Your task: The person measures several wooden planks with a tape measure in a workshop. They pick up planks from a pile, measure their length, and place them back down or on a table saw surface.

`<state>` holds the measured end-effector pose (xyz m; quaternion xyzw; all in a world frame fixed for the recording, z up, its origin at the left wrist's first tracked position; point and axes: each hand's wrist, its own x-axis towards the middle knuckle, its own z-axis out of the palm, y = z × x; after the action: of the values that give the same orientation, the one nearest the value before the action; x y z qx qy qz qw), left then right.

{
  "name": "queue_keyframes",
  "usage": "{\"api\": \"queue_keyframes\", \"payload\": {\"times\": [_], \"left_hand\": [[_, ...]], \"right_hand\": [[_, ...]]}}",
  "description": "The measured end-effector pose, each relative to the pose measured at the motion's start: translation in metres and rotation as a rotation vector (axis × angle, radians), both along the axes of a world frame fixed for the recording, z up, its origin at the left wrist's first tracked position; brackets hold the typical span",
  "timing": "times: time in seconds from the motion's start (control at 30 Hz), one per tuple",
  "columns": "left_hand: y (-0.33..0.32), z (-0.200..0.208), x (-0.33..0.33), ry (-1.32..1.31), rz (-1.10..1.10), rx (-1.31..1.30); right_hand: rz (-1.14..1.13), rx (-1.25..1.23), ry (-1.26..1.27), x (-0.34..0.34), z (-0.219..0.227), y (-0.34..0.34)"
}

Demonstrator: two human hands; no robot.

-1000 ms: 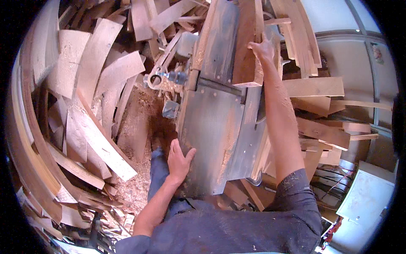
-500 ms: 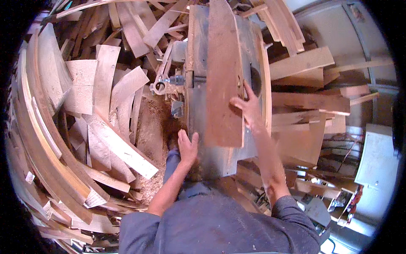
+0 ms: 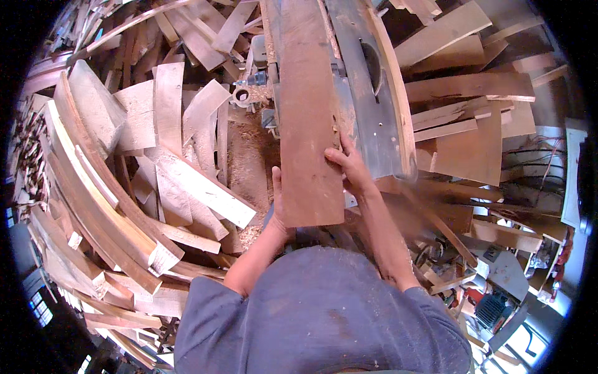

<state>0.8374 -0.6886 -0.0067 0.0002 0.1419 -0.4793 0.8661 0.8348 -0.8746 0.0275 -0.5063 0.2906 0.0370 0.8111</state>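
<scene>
A long brown wooden board (image 3: 308,137) lies lengthwise in front of me, its near end close to my body. Along its right edge my right hand (image 3: 354,167) grips it, thumb on the top face and fingers at the side. My left hand (image 3: 278,206) is at the left edge near the close end. Its thumb points up along the edge, while the other fingers are hidden under the board. Beneath and beyond the board is the grey metal table (image 3: 380,134) of a woodworking machine, with a dark curved opening (image 3: 372,65) in it.
A wooden strip (image 3: 398,106) borders the table's right side. Several cut boards (image 3: 199,187) are heaped at the left, with sawdust (image 3: 246,153) between them and the machine. More planks (image 3: 467,87) are stacked at the right. An electric motor (image 3: 493,310) sits at the lower right.
The board has shifted left across the table, with my right hand still on it. My left hand, empty and apart before, has come to the board's left edge. The camera view has also shifted.
</scene>
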Motion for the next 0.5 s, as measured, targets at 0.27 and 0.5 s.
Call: {"api": "queue_keyframes", "payload": {"times": [0.27,0.5], "left_hand": [[-0.011,0.004,-0.035,-0.122,0.027,0.141],[-0.055,0.004,-0.062,-0.345,0.036,0.443]], "right_hand": [[0.128,-0.593,0.026,-0.137,-0.03,-0.033],[0.427,-1.23,-0.397,-0.212,0.033,-0.001]]}}
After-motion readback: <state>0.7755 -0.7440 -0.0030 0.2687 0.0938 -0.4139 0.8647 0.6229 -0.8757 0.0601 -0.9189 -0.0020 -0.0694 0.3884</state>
